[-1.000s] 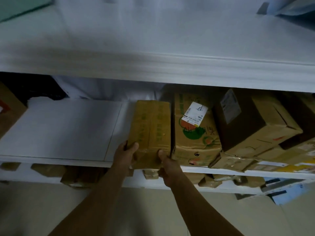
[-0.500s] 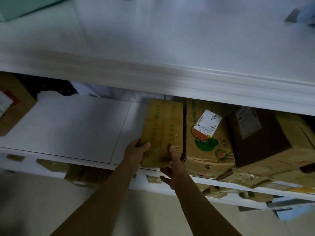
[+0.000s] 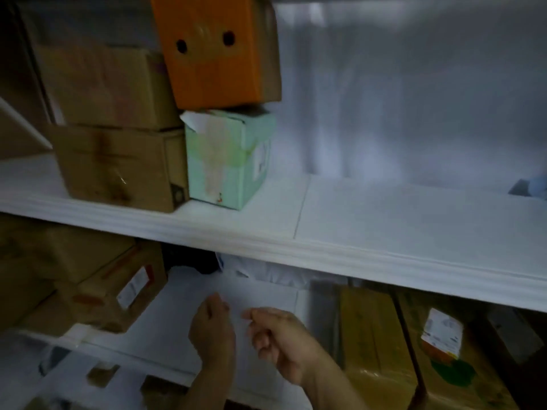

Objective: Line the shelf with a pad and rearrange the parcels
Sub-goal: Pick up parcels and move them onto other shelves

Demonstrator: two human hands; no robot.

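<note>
Both hands are over the lower shelf [image 3: 124,344] and hold nothing. On the left hand [image 3: 211,329] the fingers are curled loosely; on the right hand [image 3: 278,338] they are half open. Under them lies the white pad [image 3: 183,315], covering the middle of this shelf up to its front edge. Toward the right end stands a yellow-brown parcel [image 3: 373,329], and a parcel with a white label [image 3: 444,344] is just beside it. At the left end brown boxes [image 3: 97,291] are stacked. On the upper shelf [image 3: 384,220], near its left end, a mint-green box [image 3: 228,161] carries an orange box [image 3: 216,51].
</note>
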